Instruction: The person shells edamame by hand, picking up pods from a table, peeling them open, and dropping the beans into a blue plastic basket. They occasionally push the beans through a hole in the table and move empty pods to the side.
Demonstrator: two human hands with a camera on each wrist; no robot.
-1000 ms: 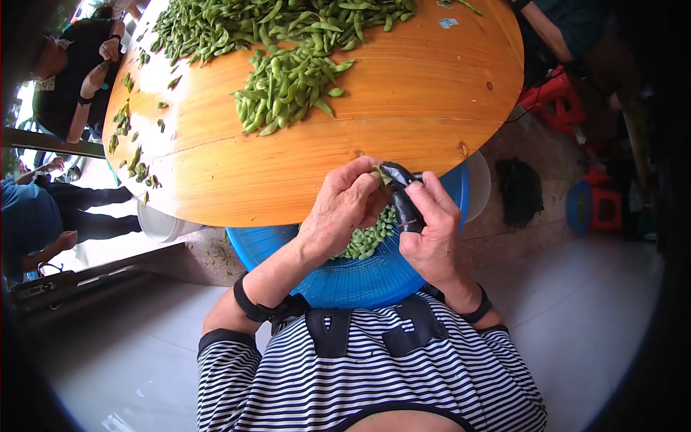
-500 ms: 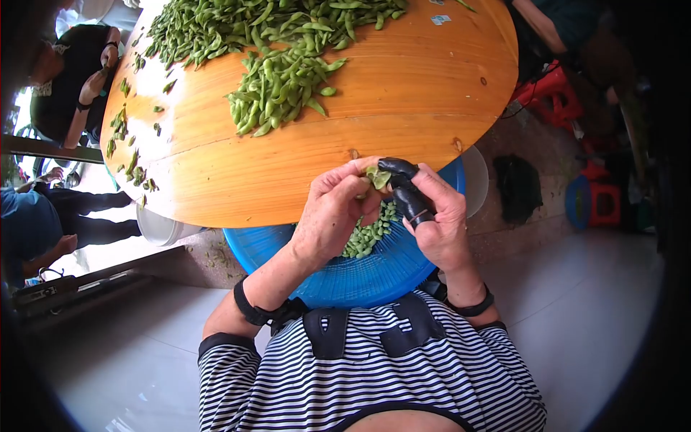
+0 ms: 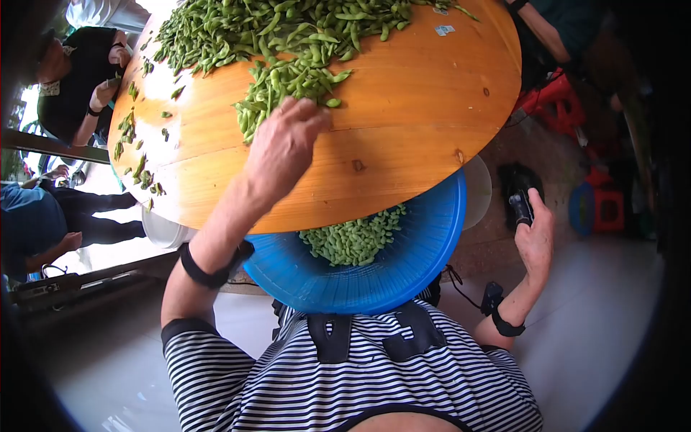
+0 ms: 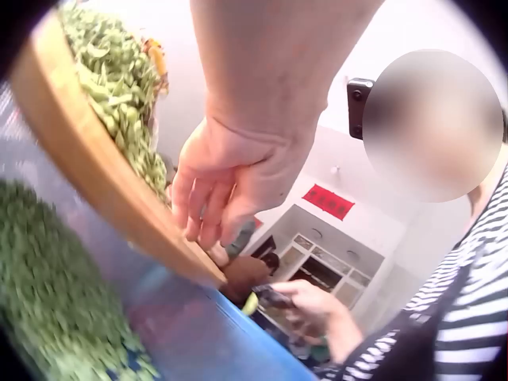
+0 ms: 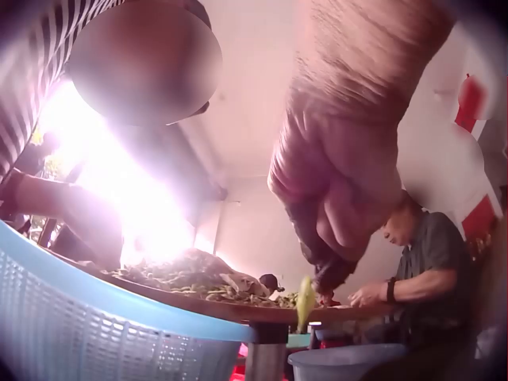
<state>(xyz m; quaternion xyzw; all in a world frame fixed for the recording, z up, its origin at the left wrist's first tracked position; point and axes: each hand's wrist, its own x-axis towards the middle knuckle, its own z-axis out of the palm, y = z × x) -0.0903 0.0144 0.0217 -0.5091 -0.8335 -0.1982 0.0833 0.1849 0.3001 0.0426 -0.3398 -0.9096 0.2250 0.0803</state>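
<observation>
On the wooden table, my left hand (image 3: 286, 147) reaches to the near edge of a pile of green soybean pods (image 3: 263, 90). Its fingers (image 4: 208, 208) are loosely bent in the left wrist view, with nothing visible between them. Out to the right, my right hand (image 3: 534, 234) is beyond the basket, above a black bag. Black covers wrap some of its fingers. A yellow-green soybean pod (image 5: 305, 305) hangs at those fingertips, apparently pinched; the head view hides it. Between my body and the table, a blue plastic basket (image 3: 432, 252) holds shelled green soybeans (image 3: 353, 241).
A larger heap of pods (image 3: 216, 32) covers the table's far side, and dark scraps (image 3: 140, 173) lie along its left edge. The black bag (image 3: 529, 180) lies on the floor at right, near red stools (image 3: 558, 108). Other people are around the table.
My hands have parted from over the basket. The left has moved forward to the pods on the table; the right has swung out to the right with a pod at its fingertips.
</observation>
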